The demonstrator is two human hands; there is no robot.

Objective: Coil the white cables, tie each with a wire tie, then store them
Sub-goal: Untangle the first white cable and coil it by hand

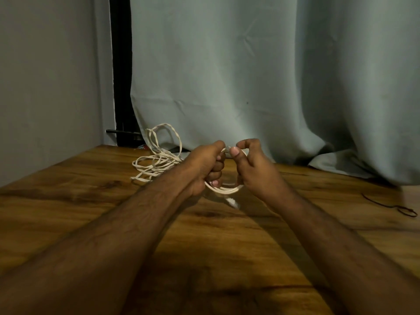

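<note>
Worktop (227,258) is wood, warm brown with a strong dark grain and a few knotty streaks, and it fills the whole lower half of the view. Sitting on it at the back left is a loose tangle of white cable (156,161), loops flopped every which way, a couple standing up off the surface. Over by the right edge there's a thin dark tie (395,206) lying flat, curled into a small loop at its near end, well apart from the cable. A curtain hem (341,164) rests on the far edge.
</note>
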